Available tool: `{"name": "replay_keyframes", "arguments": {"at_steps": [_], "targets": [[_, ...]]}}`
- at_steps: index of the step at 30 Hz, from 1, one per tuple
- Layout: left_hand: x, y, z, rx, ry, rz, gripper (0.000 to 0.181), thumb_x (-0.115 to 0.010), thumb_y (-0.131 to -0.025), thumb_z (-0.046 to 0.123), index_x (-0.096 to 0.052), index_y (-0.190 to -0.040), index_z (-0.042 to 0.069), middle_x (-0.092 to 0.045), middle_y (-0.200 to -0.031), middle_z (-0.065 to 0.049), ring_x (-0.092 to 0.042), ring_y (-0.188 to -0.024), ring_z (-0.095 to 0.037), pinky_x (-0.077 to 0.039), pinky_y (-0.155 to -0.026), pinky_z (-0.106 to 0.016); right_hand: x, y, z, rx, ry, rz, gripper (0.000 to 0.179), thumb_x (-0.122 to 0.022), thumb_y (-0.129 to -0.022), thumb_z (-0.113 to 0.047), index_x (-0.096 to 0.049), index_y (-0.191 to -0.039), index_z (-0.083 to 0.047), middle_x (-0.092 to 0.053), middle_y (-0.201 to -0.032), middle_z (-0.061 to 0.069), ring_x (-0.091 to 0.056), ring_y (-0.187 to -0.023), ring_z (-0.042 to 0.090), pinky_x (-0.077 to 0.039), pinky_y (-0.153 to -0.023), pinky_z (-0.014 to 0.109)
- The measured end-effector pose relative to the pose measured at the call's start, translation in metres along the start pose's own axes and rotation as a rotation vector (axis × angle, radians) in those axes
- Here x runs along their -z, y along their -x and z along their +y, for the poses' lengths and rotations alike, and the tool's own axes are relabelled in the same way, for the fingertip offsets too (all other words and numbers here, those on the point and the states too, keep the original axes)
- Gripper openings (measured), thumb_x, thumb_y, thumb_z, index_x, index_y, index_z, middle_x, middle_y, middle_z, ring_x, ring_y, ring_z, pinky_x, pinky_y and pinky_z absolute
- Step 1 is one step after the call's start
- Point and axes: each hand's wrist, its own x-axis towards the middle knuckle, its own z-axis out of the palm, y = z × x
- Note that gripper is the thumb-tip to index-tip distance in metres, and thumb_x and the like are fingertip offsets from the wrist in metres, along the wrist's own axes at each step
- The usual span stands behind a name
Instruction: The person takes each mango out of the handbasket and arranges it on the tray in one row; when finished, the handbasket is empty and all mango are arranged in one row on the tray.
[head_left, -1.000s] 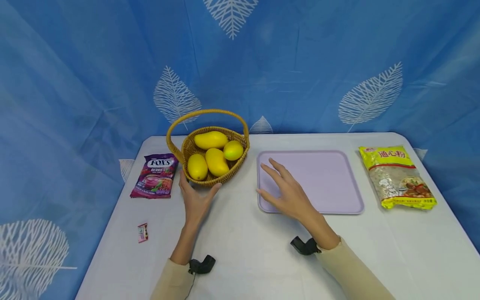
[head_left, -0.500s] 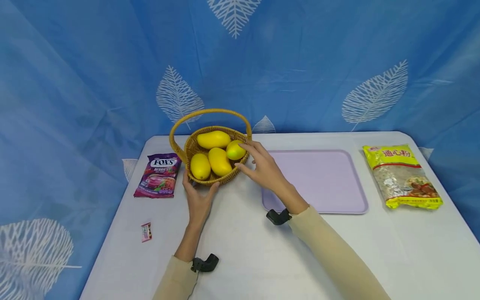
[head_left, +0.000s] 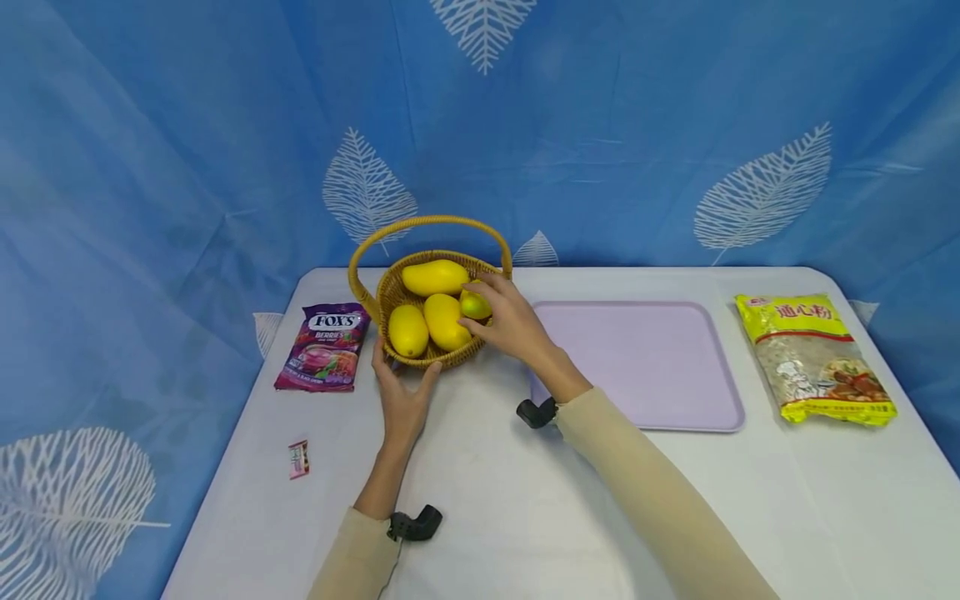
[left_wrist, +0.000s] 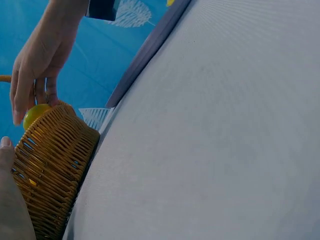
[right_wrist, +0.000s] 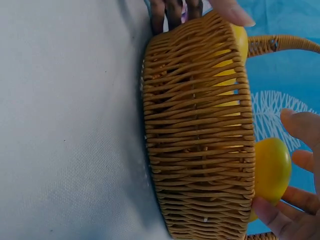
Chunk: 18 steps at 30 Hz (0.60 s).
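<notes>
A wicker basket (head_left: pixel 459 359) with a tall arched handle stands at the back of the table, left of centre. In it lie mangoes (head_left: pixel 435 277) and a smaller lemon (head_left: pixel 474 306) with a greenish end. My left hand (head_left: pixel 403 408) holds the basket's near left side, thumb and fingers spread around its wall. At the basket's right side, my right hand (head_left: pixel 521 329) has its fingers around the lemon. In the right wrist view the lemon (right_wrist: pixel 272 167) stands out above the rim, fingertips at its lower side.
A purple FOX'S candy bag (head_left: pixel 322 348) lies left of the basket, with a small wrapped candy (head_left: pixel 298 459) nearer the front. To the right are a lilac tray (head_left: pixel 637 358) and a yellow pasta bag (head_left: pixel 816 358). A blue leaf-print curtain (head_left: pixel 600 167) hangs behind.
My right hand has moved left from over the tray to the basket and closed in around the lemon. The left hand has stayed at the basket's side.
</notes>
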Motion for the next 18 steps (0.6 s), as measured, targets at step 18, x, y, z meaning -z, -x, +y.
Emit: {"name": "replay_keyframes", "arguments": {"at_steps": [18], "targets": [[0.001,0.001,-0.001,-0.004,-0.023,-0.005,0.095,-0.072,-0.089,0.029,-0.007,-0.157,0.018,-0.013,-0.163,-0.007,-0.021,-0.147,-0.022,-0.025,-0.117,-0.048,-0.002,-0.012,0.012,0.011,0.074,-0.061,0.048,-0.074,-0.088,-0.029,-0.061,-0.132,-0.013,-0.055,-0.137,0.015,-0.051,-0.127,0.031,-0.043,-0.107,0.047]]}}
